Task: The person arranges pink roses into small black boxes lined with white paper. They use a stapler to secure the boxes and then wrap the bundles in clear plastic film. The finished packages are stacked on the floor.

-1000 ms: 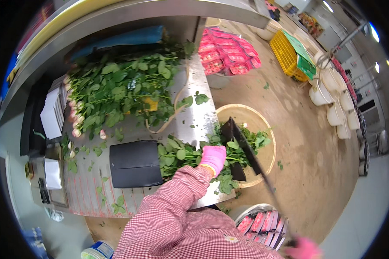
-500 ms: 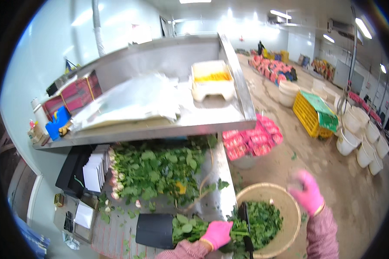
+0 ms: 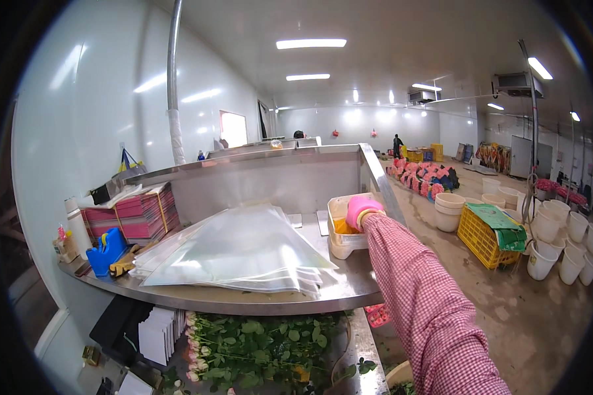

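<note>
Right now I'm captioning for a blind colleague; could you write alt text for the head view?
A pink-gloved right hand is at the opening of a white tub with orange contents, on a steel shelf beside a fanned pile of clear sheets. Below the shelf lie leafy pale roses.

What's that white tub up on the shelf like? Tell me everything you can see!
The white tub is open-topped, boxy with rounded corners, and looks plastic. Inside is something orange-yellow, too small to make out. It stands upright on the metal shelf, to the right of the clear sheets. The pink-gloved right hand reaches into its opening, hiding part of it.
</note>
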`<state>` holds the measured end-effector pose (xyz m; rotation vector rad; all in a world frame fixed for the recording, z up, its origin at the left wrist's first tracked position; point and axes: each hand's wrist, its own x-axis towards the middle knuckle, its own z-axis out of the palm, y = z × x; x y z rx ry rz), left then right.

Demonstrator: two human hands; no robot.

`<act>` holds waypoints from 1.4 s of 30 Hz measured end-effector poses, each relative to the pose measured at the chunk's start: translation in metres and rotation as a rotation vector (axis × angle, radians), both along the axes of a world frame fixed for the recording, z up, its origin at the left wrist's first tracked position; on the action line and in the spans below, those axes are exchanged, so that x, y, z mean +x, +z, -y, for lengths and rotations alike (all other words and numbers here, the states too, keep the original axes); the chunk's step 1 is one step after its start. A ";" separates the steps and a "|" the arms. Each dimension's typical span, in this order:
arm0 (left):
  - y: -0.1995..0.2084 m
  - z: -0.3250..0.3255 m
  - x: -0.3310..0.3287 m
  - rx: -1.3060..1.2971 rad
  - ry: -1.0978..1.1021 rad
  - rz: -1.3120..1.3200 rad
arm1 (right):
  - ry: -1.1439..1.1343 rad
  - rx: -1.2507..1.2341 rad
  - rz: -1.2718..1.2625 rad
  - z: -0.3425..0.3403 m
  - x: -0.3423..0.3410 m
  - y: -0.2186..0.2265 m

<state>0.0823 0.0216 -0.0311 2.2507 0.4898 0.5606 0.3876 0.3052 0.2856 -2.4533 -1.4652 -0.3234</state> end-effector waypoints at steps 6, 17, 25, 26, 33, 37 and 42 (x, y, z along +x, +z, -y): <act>0.055 -0.011 -0.004 0.005 -0.009 -0.225 | 0.138 0.180 -0.063 0.021 0.010 0.024; 0.043 0.002 -0.003 0.122 0.012 -0.143 | 0.040 0.524 -0.230 0.037 0.034 0.026; 0.042 -0.011 -0.008 0.098 -0.022 -0.049 | 0.426 0.754 -0.463 0.116 0.021 0.025; 0.045 -0.016 -0.009 0.099 -0.020 -0.057 | 0.524 0.757 -0.507 0.130 0.015 0.018; 0.073 -0.044 -0.057 0.027 0.103 -0.032 | 0.978 -0.595 -0.414 0.370 -0.100 -0.242; 0.101 -0.040 -0.063 0.182 -0.050 0.001 | 1.051 -1.037 -1.175 0.505 -0.118 -0.326; 0.108 -0.036 -0.086 0.321 -0.149 -0.061 | 0.859 -1.276 -0.971 0.478 -0.126 -0.258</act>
